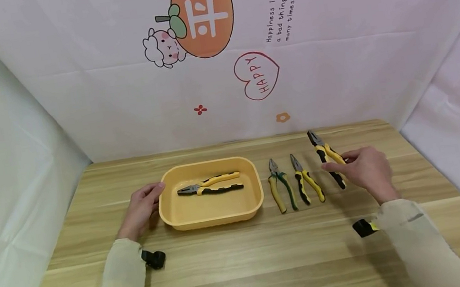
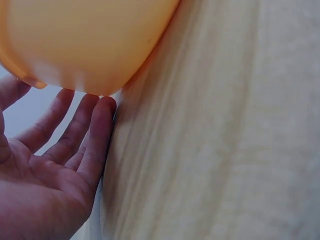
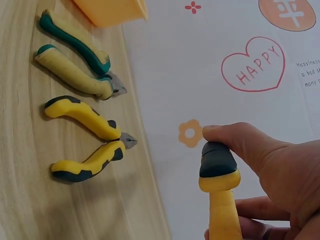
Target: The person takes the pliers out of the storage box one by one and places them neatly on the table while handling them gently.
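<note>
My right hand [image 1: 367,169] grips yellow-and-black pliers [image 1: 321,149] by the handles, raised over the right side of the table, jaws pointing away. In the right wrist view, the thumb of my right hand [image 3: 280,175] lies by a dark handle end [image 3: 218,162]. With relaxed fingers, my left hand [image 1: 143,207] touches the left end of a yellow tray [image 1: 213,221]; the left wrist view shows fingertips of that hand [image 2: 60,155] against the tray's outer wall [image 2: 95,45]. Inside the tray lie other yellow-and-black pliers [image 1: 221,189], jaws to the left.
Right of the tray, green-and-yellow pliers [image 1: 276,191] and smaller yellow-and-black pliers [image 1: 300,177] lie side by side on the wooden table [image 1: 250,270]. A printed white cloth [image 1: 139,112] stands behind the table, with more cloth at both sides.
</note>
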### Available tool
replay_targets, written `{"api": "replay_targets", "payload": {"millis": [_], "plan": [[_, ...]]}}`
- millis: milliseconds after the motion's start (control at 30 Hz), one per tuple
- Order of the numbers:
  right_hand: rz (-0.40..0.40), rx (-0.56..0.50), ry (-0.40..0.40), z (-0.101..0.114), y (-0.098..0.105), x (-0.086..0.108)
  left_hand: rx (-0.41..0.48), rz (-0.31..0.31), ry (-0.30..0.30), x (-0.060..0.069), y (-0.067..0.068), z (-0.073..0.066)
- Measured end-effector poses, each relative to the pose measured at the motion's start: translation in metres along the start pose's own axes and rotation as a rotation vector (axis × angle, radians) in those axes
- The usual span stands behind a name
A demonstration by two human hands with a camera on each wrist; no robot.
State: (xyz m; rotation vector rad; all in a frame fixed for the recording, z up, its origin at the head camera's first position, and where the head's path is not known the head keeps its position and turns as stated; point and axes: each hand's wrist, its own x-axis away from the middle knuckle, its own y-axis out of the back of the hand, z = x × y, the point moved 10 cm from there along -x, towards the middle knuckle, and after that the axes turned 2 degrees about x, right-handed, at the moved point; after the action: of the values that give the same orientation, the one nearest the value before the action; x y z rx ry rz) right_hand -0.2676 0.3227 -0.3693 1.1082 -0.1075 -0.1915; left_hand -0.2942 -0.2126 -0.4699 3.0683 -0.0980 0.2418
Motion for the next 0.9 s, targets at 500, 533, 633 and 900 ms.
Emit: {"api": "replay_targets", "payload": {"millis": [500,533,633,900], "plan": [[0.055,0.016,-0.093,-0.026,-0.027,-0.006,-0.017,-0.007,-0.006,-0.002,0.001,0.001],[0.056,0.017,-0.092,-0.027,-0.028,-0.007,-0.02,-0.006,-0.007,-0.002,0.001,0.001],[0.052,0.022,-0.076,-0.028,-0.032,-0.008,-0.026,-0.006,-0.005,-0.002,0.001,0.0],[0.073,0.005,-0.079,-0.035,-0.044,-0.009,-0.029,-0.009,0.004,-0.001,0.002,0.0]]}}
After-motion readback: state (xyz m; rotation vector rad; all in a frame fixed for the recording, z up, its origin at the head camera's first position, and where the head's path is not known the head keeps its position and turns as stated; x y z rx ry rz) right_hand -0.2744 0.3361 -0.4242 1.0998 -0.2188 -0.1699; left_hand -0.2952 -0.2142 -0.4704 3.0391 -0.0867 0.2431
